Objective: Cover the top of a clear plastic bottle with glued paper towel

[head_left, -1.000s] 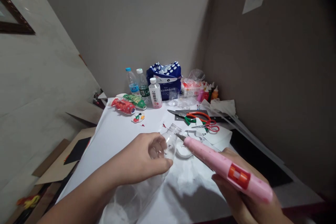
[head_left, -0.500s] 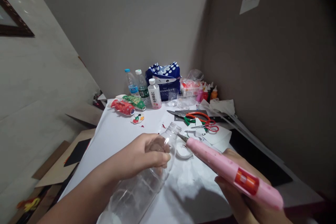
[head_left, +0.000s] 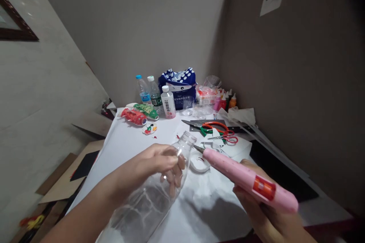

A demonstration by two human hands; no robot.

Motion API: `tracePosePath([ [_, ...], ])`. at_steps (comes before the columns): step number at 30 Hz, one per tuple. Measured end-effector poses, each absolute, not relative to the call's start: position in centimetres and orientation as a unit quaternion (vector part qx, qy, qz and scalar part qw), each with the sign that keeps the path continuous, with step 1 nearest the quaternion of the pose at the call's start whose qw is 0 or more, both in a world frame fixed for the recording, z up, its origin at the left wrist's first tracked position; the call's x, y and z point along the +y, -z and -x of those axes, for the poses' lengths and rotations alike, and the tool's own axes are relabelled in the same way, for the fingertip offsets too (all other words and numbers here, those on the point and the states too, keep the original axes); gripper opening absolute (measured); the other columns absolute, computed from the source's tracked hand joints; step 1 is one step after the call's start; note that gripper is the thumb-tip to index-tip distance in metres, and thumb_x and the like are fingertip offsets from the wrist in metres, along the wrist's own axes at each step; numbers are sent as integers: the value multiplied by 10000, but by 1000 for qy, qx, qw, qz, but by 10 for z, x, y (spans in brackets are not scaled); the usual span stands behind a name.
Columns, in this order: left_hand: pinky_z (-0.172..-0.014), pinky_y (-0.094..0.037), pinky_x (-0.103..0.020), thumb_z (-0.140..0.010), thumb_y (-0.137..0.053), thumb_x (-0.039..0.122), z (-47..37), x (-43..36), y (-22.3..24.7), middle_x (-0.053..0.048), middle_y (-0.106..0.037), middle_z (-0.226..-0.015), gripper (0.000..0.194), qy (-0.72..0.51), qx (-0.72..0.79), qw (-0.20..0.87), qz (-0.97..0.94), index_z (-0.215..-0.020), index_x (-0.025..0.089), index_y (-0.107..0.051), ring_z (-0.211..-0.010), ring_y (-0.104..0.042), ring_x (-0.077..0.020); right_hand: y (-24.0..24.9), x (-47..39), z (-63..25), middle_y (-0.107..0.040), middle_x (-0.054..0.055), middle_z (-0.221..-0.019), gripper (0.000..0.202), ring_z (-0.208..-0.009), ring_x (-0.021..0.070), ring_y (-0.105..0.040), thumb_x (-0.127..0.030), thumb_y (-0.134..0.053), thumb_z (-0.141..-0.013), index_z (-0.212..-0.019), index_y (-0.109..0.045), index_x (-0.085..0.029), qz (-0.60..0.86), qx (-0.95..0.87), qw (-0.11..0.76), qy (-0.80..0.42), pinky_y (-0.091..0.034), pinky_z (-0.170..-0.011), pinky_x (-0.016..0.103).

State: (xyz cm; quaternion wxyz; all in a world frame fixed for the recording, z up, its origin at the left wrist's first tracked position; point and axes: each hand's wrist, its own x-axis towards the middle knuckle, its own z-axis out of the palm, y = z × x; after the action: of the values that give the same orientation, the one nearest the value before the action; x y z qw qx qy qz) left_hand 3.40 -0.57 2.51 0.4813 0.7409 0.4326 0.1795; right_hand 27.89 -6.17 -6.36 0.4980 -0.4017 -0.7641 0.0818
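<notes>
My left hand (head_left: 159,161) is wrapped around a clear plastic bottle (head_left: 142,205), just below its shoulder. The bottle tilts away from me, its uncapped neck (head_left: 188,138) pointing up and forward, and the fingers show through the plastic. On the right, my right hand (head_left: 259,212) grips a pink utility knife (head_left: 236,171) with an orange-red slider. Its dark pointed tip (head_left: 199,148) appears close by the bottle neck; I cannot tell whether they touch. Behind the bottle lies a white tape roll (head_left: 199,162) on the white table (head_left: 131,140).
Orange-handled scissors (head_left: 211,124) and small red scissors (head_left: 229,136) lie beyond the knife. Capped bottles, including a white-labelled one (head_left: 169,102), stand at the back before a blue package (head_left: 182,87). Red (head_left: 134,116) and green fish crafts (head_left: 146,111) lie back left. Grey panels rise behind and at right.
My left thumb has shifted up and back along the bottle, and its fingers show more through the plastic. The knife's rear end has moved slightly left and up.
</notes>
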Motion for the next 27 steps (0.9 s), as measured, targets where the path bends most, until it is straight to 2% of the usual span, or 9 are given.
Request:
tracePosePath([
  [1, -600, -474, -290, -796, -473, 488, -34, -6, -24, -54, -654, -698, 346, -159, 411, 527, -726, -796, 168, -604, -623, -616, -179, 65, -62, -281, -604, 24, -807, 265, -640, 167, -608, -179, -467, -923, -1167, -529, -261, 405, -762, 496, -94, -525, -533, 259],
  [3, -645, -455, -276, -790, -557, 438, -34, -7, -21, -30, -642, -756, 268, -172, 449, 474, -737, -813, 173, -591, -697, -593, -166, 64, -64, -286, -603, 37, -838, 308, -667, 176, -613, -193, -473, -923, -1219, -530, -255, 407, -766, 488, -97, -531, -550, 267],
  [6, -669, -437, -276, -764, -617, 376, -38, -10, -19, -7, -632, -790, 201, -174, 524, 327, -767, -819, 189, -573, -736, -576, -165, 53, -71, -288, -617, 71, -900, 352, -752, 217, -629, -234, -455, -939, -1284, -523, -263, 417, -773, 474, -64, -542, -599, 306],
  [10, -648, -417, -285, -734, -638, 412, -43, -13, -14, 21, -599, -729, 235, -175, 553, 188, -793, -795, 217, -522, -677, -552, -161, 39, -73, -278, -637, 104, -992, 414, -917, 262, -628, -178, -480, -911, -1321, -499, -239, 390, -797, 459, -41, -553, -709, 343],
  [13, -639, -399, -300, -734, -620, 432, -43, -13, -9, 22, -597, -706, 246, -167, 557, 104, -807, -795, 225, -501, -658, -549, -174, 36, -67, -271, -635, 114, -965, 459, -896, 252, -617, -119, -485, -879, -1333, -485, -181, 369, -817, 442, -42, -546, -746, 355],
  [16, -648, -387, -318, -740, -597, 435, -42, -12, -6, -2, -630, -748, 254, -158, 553, 30, -817, -845, 217, -522, -689, -577, -205, 37, -61, -266, -629, 102, -936, 474, -838, 235, -598, -101, -480, -869, -1335, -477, -181, 378, -816, 435, -38, -530, -700, 351],
  [21, -652, -380, -341, -761, -571, 475, -40, -9, 0, -38, -672, -788, 295, -144, 543, -62, -825, -871, 202, -541, -709, -607, -244, 40, -57, -260, -623, 97, -928, 412, -803, 222, -564, -98, -483, -860, -1266, -513, -158, 371, -829, 417, -20, -490, -673, 349],
  [25, -668, -398, -364, -770, -562, 484, -39, -8, 3, -59, -694, -812, 324, -131, 539, -97, -827, -905, 189, -563, -715, -623, -261, 40, -56, -256, -598, 92, -855, 213, -736, 213, -521, -124, -510, -862, -1070, -550, -154, 376, -822, 427, 26, -442, -592, 330],
  [27, -677, -409, -376, -772, -563, 479, -39, -8, 4, -70, -703, -832, 339, -128, 537, -108, -827, -931, 181, -574, -719, -631, -267, 41, -56, -256, -587, 92, -823, 182, -706, 211, -501, -124, -501, -866, -1040, -546, -153, 386, -816, 427, 48, -417, -563, 325],
])
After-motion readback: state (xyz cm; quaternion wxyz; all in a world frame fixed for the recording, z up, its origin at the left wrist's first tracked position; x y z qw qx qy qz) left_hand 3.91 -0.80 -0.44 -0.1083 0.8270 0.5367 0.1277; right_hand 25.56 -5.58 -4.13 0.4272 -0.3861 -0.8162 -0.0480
